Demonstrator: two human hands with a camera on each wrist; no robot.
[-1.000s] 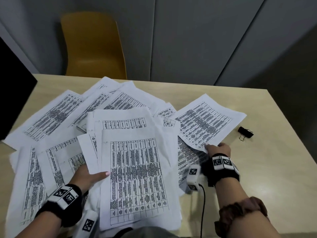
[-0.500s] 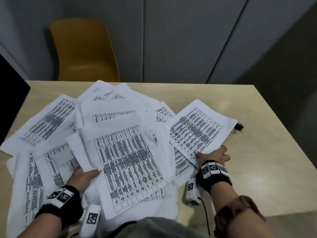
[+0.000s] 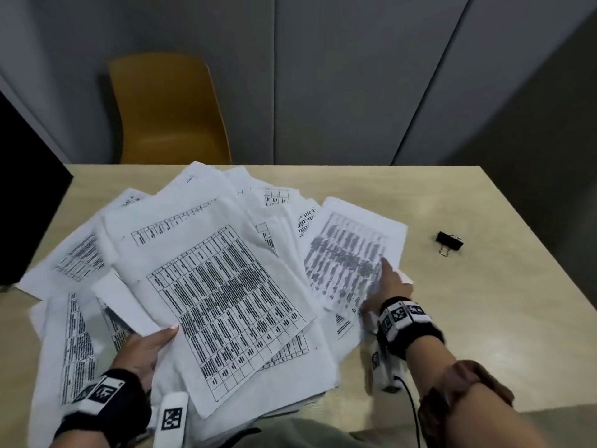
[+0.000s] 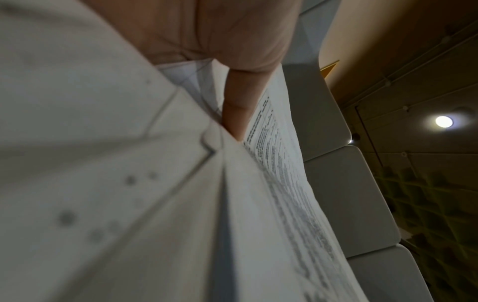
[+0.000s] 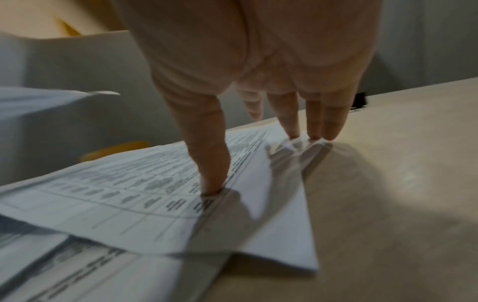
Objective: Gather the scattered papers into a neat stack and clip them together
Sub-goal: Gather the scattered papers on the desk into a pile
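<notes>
Printed white papers [image 3: 226,295] lie fanned over the left and middle of the beige table [image 3: 484,302]. My left hand [image 3: 145,347] grips a bundle of them at its lower left edge, thumb on top and fingers hidden underneath. In the left wrist view a finger [image 4: 235,106] lies between the papers [image 4: 274,183]. My right hand [image 3: 387,282] presses flat on the rightmost sheet [image 3: 349,253]. Its thumb [image 5: 212,179] and straight fingertips touch that sheet [image 5: 129,200] near its corner. A black binder clip [image 3: 449,241] lies alone on the table to the right, also visible as the binder clip [image 5: 360,100].
A yellow chair [image 3: 171,108] stands behind the table's far edge. A black screen [image 3: 26,205] juts in at the left. Grey wall panels [image 3: 355,76] close off the back. Bare tabletop spreads to the right of the papers, around the clip.
My left hand has raised and turned its bundle so the top leans left. My right hand has slid the rightmost sheet left toward the pile, away from the clip.
</notes>
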